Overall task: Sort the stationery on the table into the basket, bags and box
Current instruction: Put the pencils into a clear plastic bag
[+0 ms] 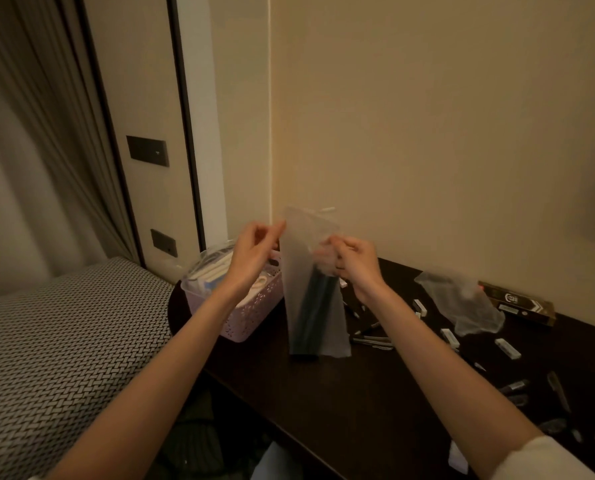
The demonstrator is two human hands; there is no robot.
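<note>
Bag (pixel 309 306) of dark pens hung above the tabletop (pixel 358 393), beside the basket (pixel 240 320); your left hand (pixel 254 251) and right hand (pixel 353 261) pinched its top. You needed to press the seal evenly.

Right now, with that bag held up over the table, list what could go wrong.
1. The frosted bag hangs upright from the left hand and right hand, with the dark pens weighing its bottom; a slipped pinch could drop it.
2. It hangs beside the pink basket; a swing might nudge that.
</note>
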